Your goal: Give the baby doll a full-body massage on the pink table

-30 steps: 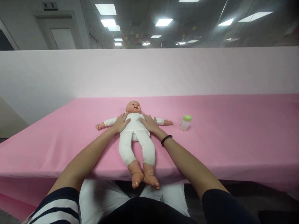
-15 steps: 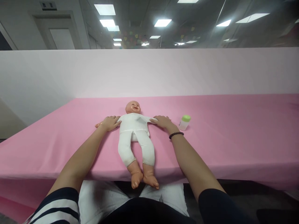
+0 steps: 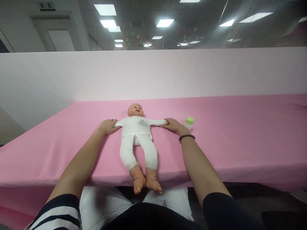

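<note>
From here I get bright, even light from the rectangular white ceiling panels, faint soft shadows on the pink table cloth, and what looks like wide-lens bowing toward the frame edges.

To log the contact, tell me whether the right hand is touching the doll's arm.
Touching: the head view shows the right hand with its fingers lying over the end of the doll's arm.

A pink-clothed table holds a doll and a bottle.

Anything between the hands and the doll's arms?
Nothing visible: the left hand and right hand are directly on the ends of the doll's arms. The bottle stands beyond the right hand, not between them.
</note>
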Tool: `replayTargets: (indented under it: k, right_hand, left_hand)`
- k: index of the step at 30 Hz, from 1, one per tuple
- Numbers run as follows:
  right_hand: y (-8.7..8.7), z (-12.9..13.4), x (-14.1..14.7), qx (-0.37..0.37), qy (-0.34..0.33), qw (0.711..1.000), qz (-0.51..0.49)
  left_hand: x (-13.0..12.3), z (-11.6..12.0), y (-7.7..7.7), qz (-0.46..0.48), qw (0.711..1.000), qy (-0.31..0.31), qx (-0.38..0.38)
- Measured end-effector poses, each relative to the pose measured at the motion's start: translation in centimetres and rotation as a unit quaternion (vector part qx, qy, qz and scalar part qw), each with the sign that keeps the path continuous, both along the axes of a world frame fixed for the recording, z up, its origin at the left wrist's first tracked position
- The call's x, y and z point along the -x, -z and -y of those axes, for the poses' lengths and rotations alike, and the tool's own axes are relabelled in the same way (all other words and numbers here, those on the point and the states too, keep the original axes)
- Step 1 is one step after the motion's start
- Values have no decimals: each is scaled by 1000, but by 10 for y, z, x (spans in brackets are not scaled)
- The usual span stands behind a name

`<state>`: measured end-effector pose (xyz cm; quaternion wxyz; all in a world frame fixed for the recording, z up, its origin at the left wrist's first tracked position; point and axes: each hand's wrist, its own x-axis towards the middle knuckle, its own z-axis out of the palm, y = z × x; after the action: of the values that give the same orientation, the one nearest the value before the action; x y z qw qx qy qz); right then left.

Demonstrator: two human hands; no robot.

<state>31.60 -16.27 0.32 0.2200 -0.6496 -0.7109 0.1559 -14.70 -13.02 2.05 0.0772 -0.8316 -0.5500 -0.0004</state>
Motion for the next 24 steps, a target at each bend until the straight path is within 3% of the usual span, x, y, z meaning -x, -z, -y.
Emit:
replayTargets:
  k: [9, 14, 17, 20, 24]
  right_hand:
    - [19, -23, -6, -137, 85, 987, -30]
    - [22, -33, 4, -178, 130, 962, -163]
    - [21, -36, 16, -162, 145, 939, -268]
    - [20, -35, 30, -112, 147, 879, -440]
    - [14, -34, 46, -73, 143, 763, -626]
  left_hand:
    - [31, -6, 5, 98, 991, -91, -30]
    - [42, -2, 4, 217, 965, -137, -56]
    - [41, -2, 3, 284, 943, -137, -110]
    - [34, -9, 9, 394, 894, -113, -182]
    - [18, -21, 25, 584, 786, -105, -175]
